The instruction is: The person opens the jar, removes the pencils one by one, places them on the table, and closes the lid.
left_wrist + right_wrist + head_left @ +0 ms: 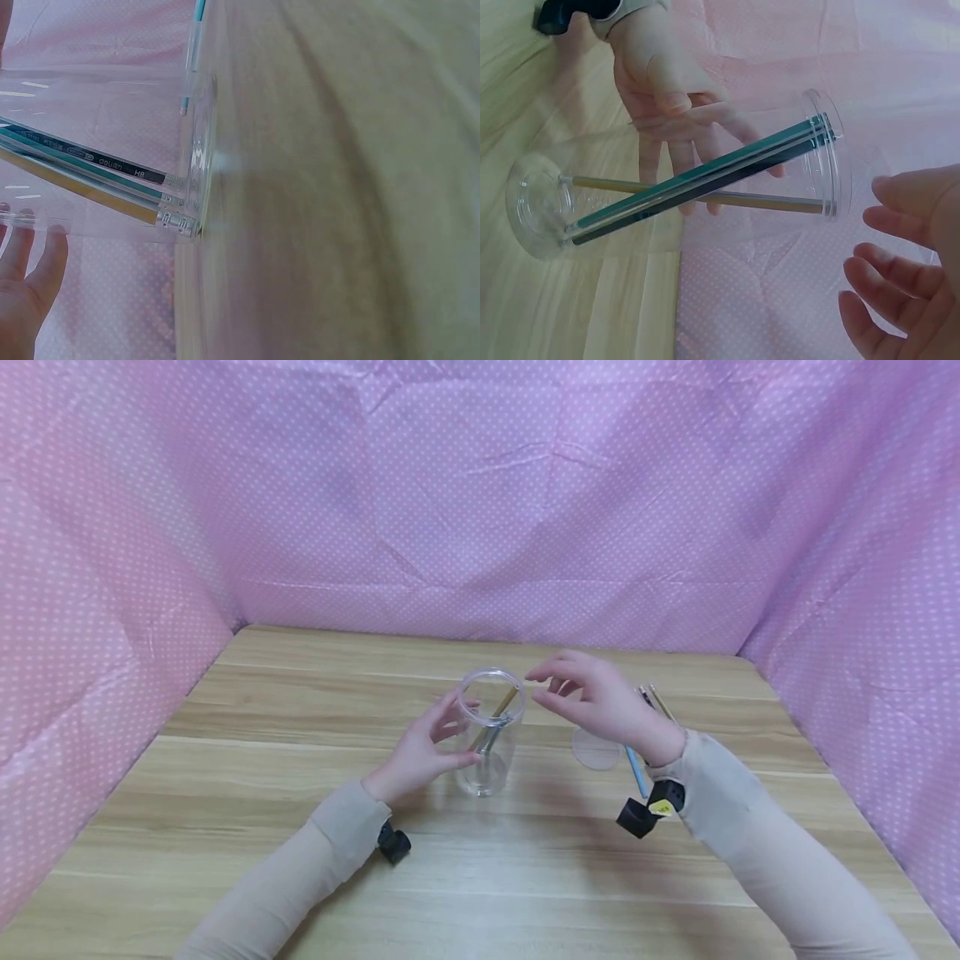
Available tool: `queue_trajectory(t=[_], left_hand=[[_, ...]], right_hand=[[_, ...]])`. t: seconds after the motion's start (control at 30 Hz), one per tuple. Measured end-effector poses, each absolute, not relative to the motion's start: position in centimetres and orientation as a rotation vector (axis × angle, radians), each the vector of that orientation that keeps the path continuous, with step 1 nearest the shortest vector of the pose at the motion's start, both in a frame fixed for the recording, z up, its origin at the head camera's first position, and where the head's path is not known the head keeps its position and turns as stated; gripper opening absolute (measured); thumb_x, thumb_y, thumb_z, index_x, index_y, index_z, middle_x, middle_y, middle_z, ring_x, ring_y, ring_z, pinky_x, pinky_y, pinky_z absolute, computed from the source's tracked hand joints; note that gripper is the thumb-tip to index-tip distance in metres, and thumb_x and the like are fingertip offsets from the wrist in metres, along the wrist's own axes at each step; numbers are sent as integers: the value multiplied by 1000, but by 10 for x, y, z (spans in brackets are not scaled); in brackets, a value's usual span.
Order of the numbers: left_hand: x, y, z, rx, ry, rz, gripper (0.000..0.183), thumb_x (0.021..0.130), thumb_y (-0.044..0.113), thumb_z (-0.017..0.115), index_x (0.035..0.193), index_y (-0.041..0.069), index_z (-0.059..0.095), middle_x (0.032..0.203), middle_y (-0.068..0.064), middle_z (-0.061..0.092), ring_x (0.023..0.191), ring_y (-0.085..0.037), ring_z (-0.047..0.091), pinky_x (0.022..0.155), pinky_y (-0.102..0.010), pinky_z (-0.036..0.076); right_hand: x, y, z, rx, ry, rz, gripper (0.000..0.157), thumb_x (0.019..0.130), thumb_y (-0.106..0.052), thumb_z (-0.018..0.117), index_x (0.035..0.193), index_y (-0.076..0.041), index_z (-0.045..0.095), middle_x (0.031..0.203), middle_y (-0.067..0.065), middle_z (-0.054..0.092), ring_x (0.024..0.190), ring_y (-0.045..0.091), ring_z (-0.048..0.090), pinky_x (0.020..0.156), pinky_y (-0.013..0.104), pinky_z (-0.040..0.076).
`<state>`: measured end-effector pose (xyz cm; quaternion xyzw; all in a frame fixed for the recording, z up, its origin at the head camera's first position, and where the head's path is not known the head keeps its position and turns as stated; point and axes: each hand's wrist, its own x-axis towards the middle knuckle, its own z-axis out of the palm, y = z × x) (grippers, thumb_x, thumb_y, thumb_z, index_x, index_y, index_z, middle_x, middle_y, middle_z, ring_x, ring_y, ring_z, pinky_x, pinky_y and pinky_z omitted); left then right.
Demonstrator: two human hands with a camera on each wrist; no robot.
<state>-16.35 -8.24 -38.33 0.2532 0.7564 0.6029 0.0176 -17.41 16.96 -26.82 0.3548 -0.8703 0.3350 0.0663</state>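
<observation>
A clear plastic jar (483,777) stands on the wooden table, with my left hand (420,756) curved round its side and the thumb toward me. Inside lean several pencils: a gold one (772,202), a teal one (697,169) and a black one (112,161) lettered "HB". Their metal ferrules point down at the jar's base in the left wrist view. My right hand (588,693) hovers just right of the jar's rim, fingers loosely bent and holding nothing. In the right wrist view its fingertips are apart from the rim.
Right of the jar a round clear lid (596,750) lies flat on the table (300,827). Beyond it, partly hidden under my right wrist, lie a blue pencil (636,772) and a gold pencil (662,702). Pink dotted cloth (480,527) walls the back and sides.
</observation>
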Motion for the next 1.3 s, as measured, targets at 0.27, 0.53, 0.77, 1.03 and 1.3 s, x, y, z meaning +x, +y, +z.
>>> queue_trajectory(t=[0.27, 0.53, 0.77, 1.03, 1.3], left_hand=[[-164, -83, -383, 763, 2355, 1851, 96, 75, 2, 78, 150, 30, 24, 141, -12, 46, 125, -30, 50, 107, -45, 42], [-163, -82, -383, 765, 2360, 1833, 97, 75, 0, 77, 150, 30, 23, 140, -12, 47, 125, -31, 50, 106, -44, 43], [-163, -82, -382, 769, 2365, 1831, 93, 76, 2, 77, 150, 25, 26, 139, -12, 48, 124, -31, 51, 106, -45, 44], [-161, -83, -382, 785, 2362, 1846, 94, 76, 2, 77, 149, 28, 26, 138, -6, 49, 124, -27, 51, 107, -43, 43], [-159, -83, -383, 781, 2378, 1846, 95, 76, 3, 77, 150, 30, 24, 139, -5, 49, 125, -27, 50, 107, -42, 43]], right_hand=[[-170, 163, -260, 1184, -2656, 714, 30, 87, -16, 68, 114, -4, 68, 109, 9, 60, 70, 12, 50, 53, 20, 47], [-168, 155, -256, 1259, -2663, 576, 33, 87, -19, 68, 115, -2, 67, 111, 12, 60, 89, 19, 53, 71, 29, 51], [-169, 143, -248, 1340, -2575, 507, 24, 85, -16, 70, 105, -2, 71, 108, 12, 63, 103, 28, 53, 88, 41, 50], [-178, 130, -246, 1360, -2604, 534, 22, 82, -12, 72, 103, -3, 71, 92, 6, 71, 82, 19, 60, 74, 32, 53], [-186, 120, -248, 1297, -2658, 636, 12, 78, -4, 72, 89, -7, 69, 83, 0, 69, 70, 14, 56, 62, 23, 48]])
